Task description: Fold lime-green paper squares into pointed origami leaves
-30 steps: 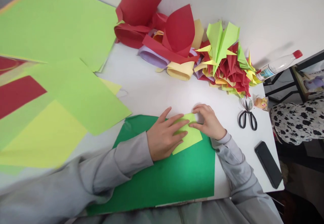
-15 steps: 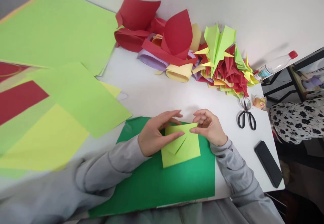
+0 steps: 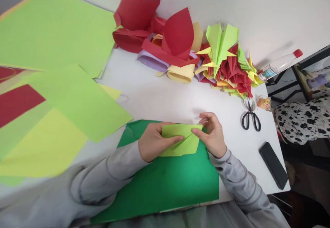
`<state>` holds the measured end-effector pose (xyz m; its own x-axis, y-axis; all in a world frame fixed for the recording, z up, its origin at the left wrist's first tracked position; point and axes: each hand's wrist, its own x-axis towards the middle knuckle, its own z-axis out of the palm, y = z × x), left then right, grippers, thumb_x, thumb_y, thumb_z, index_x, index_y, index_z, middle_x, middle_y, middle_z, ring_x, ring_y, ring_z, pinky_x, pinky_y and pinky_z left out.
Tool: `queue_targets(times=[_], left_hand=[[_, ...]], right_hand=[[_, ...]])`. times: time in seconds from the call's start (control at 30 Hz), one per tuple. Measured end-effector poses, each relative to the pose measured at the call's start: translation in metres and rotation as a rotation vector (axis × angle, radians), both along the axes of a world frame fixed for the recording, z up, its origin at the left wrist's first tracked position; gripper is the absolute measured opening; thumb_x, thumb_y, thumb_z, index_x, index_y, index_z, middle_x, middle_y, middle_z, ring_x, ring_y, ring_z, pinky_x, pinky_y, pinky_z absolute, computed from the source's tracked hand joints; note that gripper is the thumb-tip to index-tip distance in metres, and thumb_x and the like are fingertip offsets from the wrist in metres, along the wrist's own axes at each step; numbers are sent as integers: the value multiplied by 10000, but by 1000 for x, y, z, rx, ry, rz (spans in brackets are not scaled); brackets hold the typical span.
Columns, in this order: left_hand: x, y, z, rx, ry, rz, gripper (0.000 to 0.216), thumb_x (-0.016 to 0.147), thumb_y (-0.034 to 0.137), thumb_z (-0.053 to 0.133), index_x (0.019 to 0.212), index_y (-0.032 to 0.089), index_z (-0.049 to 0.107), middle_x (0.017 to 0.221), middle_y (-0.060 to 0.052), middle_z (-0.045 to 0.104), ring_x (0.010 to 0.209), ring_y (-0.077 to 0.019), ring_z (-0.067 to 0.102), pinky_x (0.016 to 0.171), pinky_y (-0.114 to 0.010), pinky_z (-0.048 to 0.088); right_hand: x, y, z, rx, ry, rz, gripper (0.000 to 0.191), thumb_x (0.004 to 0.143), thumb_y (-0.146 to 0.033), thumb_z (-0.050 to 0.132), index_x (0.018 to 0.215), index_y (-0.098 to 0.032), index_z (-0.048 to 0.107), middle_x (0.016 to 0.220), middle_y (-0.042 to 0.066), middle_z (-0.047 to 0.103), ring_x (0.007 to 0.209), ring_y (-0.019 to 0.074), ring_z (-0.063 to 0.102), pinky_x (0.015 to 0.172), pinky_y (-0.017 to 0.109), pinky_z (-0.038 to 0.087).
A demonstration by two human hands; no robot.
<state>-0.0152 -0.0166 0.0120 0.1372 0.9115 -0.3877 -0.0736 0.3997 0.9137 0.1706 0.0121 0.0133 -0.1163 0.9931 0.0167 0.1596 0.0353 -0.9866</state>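
Observation:
A light green folded paper (image 3: 189, 145) is held between my two hands above a dark green sheet (image 3: 180, 183). My left hand (image 3: 154, 141) grips its left side, thumb on the front face and fingers hidden behind. At the upper right corner, my right hand (image 3: 212, 135) pinches the paper with its thumb on the near face; its other fingers curl up behind. A slanting fold edge runs across the front of the paper.
Large green sheets (image 3: 67, 32) and yellow paper (image 3: 51, 145) cover the left. Behind lie red curled papers (image 3: 177, 32) and a pile of folded paper pieces (image 3: 232, 70). Scissors (image 3: 250, 118), a black phone (image 3: 273, 165) and a bottle (image 3: 279, 65) are on the right.
The folded paper has tilted, its lower edge rising, so its front looks shallower. My left hand has closed further round its left side. The right hand has shifted slightly left.

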Motion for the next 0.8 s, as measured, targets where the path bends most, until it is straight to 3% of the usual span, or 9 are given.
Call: queue_targets(times=[0.07,0.23,0.33,0.5,0.7,0.8], left_hand=[[1,0,0,10,1,0,310,545,362,806,756,154,715,680,-26,725,580,-192,651,510,-275,542],[1,2,1,40,32,-49,235,597,378,771,646,164,689,536,19,637,479,-134,560,446,-221,444],[0,2,1,95,83,-107,268,651,399,733,560,166,639,442,46,519,422,-100,468,406,-203,350],[-3,3,-3,156,109,-141,345,673,413,708,484,171,550,406,56,449,394,-86,407,388,-202,294],[-5,7,2,24,31,-116,258,608,393,757,580,152,667,539,-3,653,491,-145,570,460,-227,443],[-5,9,7,-79,-46,-28,263,564,363,795,686,143,715,656,-34,722,572,-182,641,519,-254,517]], right_hand=[[1,1,-3,-53,12,27,550,585,-354,818,1041,-255,529,890,11,590,765,150,556,628,273,475],[-1,0,-2,-205,142,123,524,589,-313,832,1025,-247,551,651,-65,585,567,106,536,565,250,455],[-2,-2,1,-232,178,136,512,548,-265,854,992,-238,600,595,-82,584,540,96,538,560,244,452],[1,1,-1,-321,201,177,473,552,-250,847,986,-225,663,541,-88,595,491,85,525,526,237,440],[6,6,0,-322,199,203,351,599,-257,819,924,-205,699,578,-57,665,495,84,548,527,228,447],[8,8,0,-271,197,114,333,600,-263,820,901,-193,695,589,-45,681,501,91,571,526,225,461]])
